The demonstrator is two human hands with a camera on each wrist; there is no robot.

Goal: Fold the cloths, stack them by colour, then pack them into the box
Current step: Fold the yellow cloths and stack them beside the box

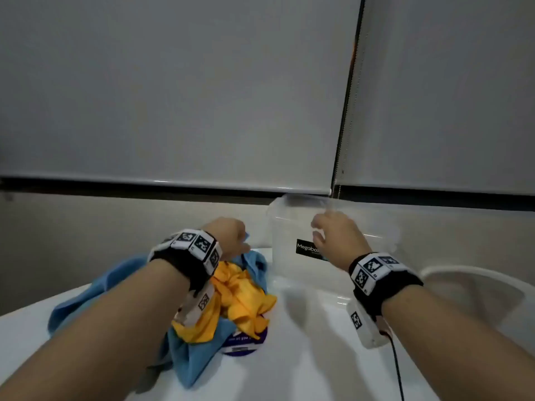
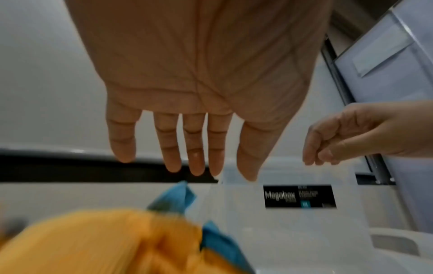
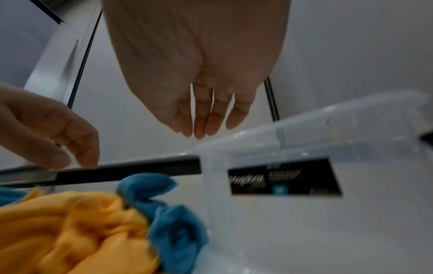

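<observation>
task barely begun: blue cloths (image 1: 86, 290) and yellow cloths (image 1: 243, 296) heaped unfolded on worktop (image 1: 304, 357); box (image 1: 289, 256) empty. left hand (image 1: 228, 235) and right hand (image 1: 335, 238): grip released, holding nothing.

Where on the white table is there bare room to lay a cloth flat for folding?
Bare table lies in front of the clear box, between the cloth heap and the right forearm. The left side is crowded with crumpled blue cloths and yellow cloths. Both hands hover empty.
</observation>
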